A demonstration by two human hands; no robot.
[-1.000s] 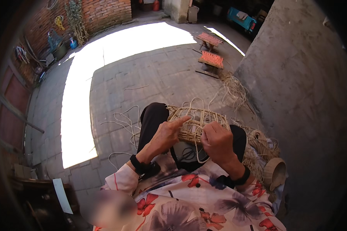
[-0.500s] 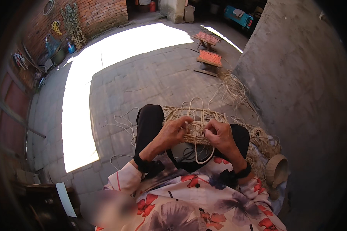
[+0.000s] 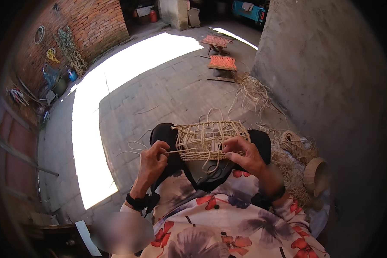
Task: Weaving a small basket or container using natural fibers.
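Note:
A half-woven straw-coloured basket (image 3: 198,133) with an open lattice side and a tightly twisted rim lies across my lap, between my dark-trousered knees. My left hand (image 3: 153,162) is off its left end, fingers closed on a cord (image 3: 173,152) that runs taut to the weave. My right hand (image 3: 241,154) rests at the basket's near right side, thumb and forefinger around the lattice by the rim. Its fingertips partly hide what they pinch. A loose loop of cord (image 3: 209,165) hangs from the near rim over my lap.
Piles of loose cord (image 3: 254,91) lie by the grey wall (image 3: 322,86). A coil of cord (image 3: 290,142) and a small round woven basket (image 3: 316,176) sit at my right. Two low stools with orange woven seats (image 3: 222,62) stand ahead. A brick wall (image 3: 90,26) rises at far left.
My left hand has moved left, away from the basket, drawing the cord out straight. The hanging loop at the near rim has become smaller. My right hand stays by the rim.

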